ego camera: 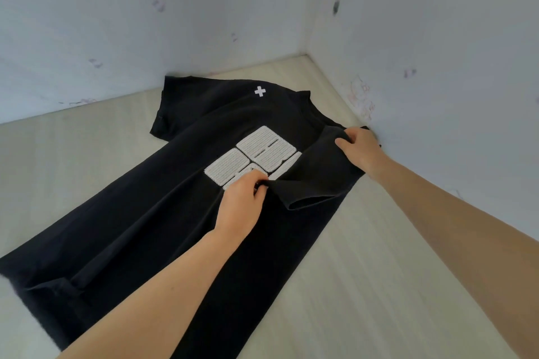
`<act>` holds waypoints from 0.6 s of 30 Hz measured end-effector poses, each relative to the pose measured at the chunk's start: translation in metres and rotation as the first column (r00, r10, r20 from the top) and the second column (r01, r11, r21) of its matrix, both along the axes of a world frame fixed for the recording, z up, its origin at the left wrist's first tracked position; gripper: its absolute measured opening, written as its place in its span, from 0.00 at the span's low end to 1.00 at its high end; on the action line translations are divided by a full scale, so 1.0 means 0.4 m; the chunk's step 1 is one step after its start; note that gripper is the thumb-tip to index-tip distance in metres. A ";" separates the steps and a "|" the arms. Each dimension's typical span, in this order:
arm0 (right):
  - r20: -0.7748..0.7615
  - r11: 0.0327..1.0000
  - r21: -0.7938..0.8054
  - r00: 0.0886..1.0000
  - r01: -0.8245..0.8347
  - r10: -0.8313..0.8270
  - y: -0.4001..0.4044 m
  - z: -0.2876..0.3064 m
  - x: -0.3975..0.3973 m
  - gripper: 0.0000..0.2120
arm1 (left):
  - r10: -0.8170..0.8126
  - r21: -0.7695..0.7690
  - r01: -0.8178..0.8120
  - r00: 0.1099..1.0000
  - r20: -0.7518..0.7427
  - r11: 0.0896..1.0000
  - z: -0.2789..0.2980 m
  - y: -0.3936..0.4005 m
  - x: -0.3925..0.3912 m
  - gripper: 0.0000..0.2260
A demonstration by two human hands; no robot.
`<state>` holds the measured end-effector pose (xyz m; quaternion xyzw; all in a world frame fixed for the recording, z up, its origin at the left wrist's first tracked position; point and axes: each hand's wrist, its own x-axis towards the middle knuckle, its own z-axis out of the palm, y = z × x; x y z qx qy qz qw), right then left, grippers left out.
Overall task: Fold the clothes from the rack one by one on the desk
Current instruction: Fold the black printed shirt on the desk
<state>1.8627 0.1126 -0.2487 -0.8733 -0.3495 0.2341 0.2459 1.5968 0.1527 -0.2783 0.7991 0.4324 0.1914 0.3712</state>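
A black short-sleeved cotton T-shirt (140, 230) lies flat on a pale desk of fine-grained wood laminate (364, 285), its collar end toward the corner formed by two matt whitish walls (145, 23) with faint purplish smudges. The fabric is soft and dull, with shallow creases running lengthwise toward the hem. The left hand (243, 202) is closed in a pinch on the cloth at the lower edge of a blocky white printed panel (256, 156), whose surface is finely ribbed in horizontal lines; part of the print is hidden under the knuckles. The right hand (360, 147) is closed around the shoulder seam of the near-wall sleeve (315, 183), thumb on top and fingers curled under the fabric. Between the two grips this sleeve is folded inward over the shirt body, covering the right margin of the print, its open cuff forming a rounded dark lip just below the left hand's pinch. Beyond both grips, near the neckline, sits a small white cross mark (260, 91). The opposite sleeve (167, 114) lies spread flat, well apart from either hand.
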 end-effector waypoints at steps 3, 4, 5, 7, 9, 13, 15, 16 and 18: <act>0.000 0.996 0.055 0.997 0.076 -0.076 0.032 0.009 -0.010 0.12 | 0.016 -0.043 -0.016 1.000 0.013 0.999 0.003 0.031 -0.011 0.07; 0.000 0.994 0.066 0.996 0.089 -0.090 0.044 0.006 -0.012 0.12 | 0.018 -0.033 -0.018 1.000 -0.004 0.999 0.002 0.040 -0.014 0.06; -0.004 0.992 0.077 0.995 0.096 -0.096 0.056 0.001 -0.015 0.11 | 0.008 -0.006 -0.008 0.999 -0.033 1.000 0.002 0.048 -0.017 0.06; -0.011 0.992 0.081 0.995 0.098 -0.098 0.089 -0.019 -0.016 0.08 | -0.031 0.108 0.041 0.996 -0.089 0.993 -0.006 0.069 -0.026 0.06; 0.023 0.995 0.042 0.996 0.088 -0.089 0.104 -0.045 -0.017 0.05 | -0.119 0.238 0.145 0.986 -0.119 0.960 -0.019 0.086 -0.038 0.06; 0.193 0.984 -0.170 0.981 0.057 -0.023 0.109 -0.096 -0.022 0.09 | -0.289 0.381 0.362 0.928 -0.235 0.851 -0.075 0.122 -0.075 0.11; 0.254 0.964 -0.262 0.967 0.051 0.017 0.112 -0.111 -0.023 0.11 | -0.337 0.398 0.423 0.902 -0.269 0.814 -0.090 0.131 -0.086 0.11; 0.269 0.956 -0.290 0.963 0.053 0.028 0.115 -0.114 -0.024 0.10 | -0.358 0.396 0.447 0.891 -0.280 0.802 -0.092 0.135 -0.087 0.11; 0.287 0.954 -0.298 0.957 0.045 0.044 0.129 -0.105 -0.022 0.08 | -0.405 0.379 0.498 0.864 -0.300 0.780 -0.085 0.143 -0.085 0.10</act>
